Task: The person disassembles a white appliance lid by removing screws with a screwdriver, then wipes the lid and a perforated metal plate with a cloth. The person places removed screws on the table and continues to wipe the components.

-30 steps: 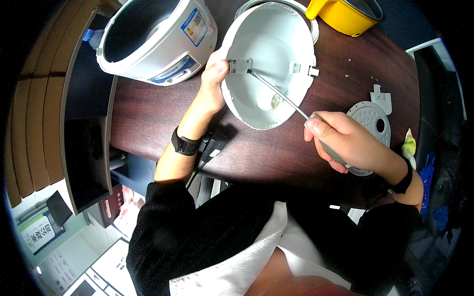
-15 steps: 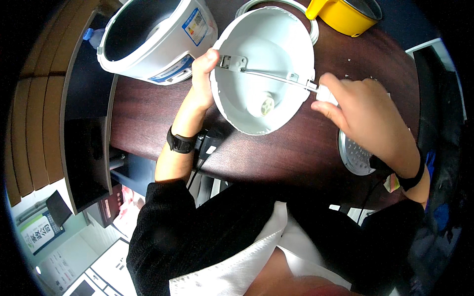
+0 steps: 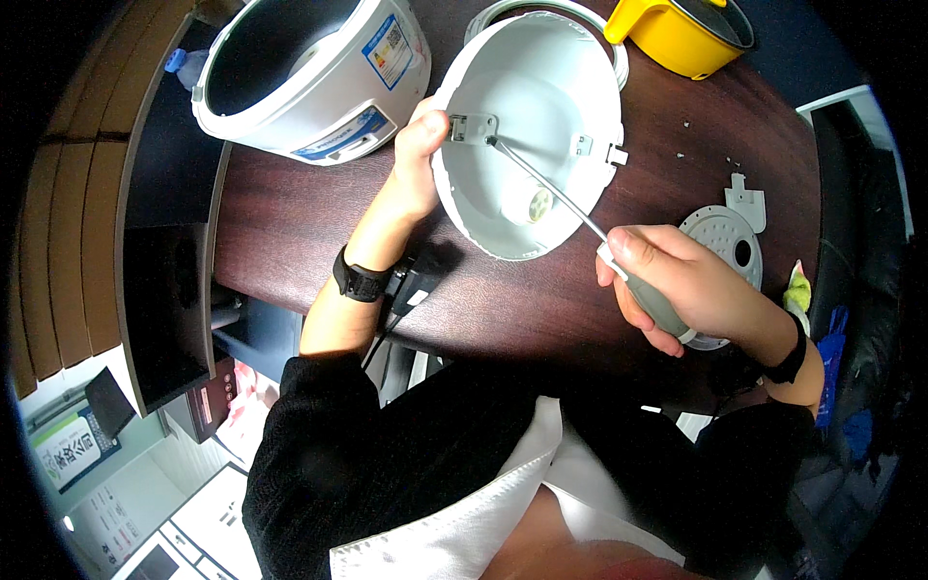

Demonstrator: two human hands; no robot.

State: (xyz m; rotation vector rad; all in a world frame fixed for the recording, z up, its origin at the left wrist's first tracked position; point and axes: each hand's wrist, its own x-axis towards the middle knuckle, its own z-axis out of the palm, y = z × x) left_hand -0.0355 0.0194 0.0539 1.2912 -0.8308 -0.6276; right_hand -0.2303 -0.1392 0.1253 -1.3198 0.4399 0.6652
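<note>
My left hand [image 3: 416, 169] grips the left rim of a white rice cooker lid shell [image 3: 517, 82], holding it tilted with its hollow inside toward me. A screwdriver [image 3: 561, 193] is in my right hand [image 3: 701, 280], which is closed round its grey-and-white handle. The slanting shaft reaches into the shell, and its tip meets the hinge bracket [image 3: 474, 129] near my left thumb. Whether the tip sits in a screw is too small to tell. A round valve fitting [image 3: 538, 204] shows low in the shell.
A white rice cooker body [image 3: 275, 130] stands at the back left, beside a bottle [image 3: 184, 66]. Behind the shell lies a pale ring [image 3: 622, 70]; a yellow pot [image 3: 677, 43] is back right. A perforated round plate [image 3: 710, 227] and a white plastic piece [image 3: 747, 205] lie at right.
My right hand has moved down and nearer to me, swinging the screwdriver to a steeper slant. The shell has shifted slightly right, and the plate and plastic piece are now more visible.
</note>
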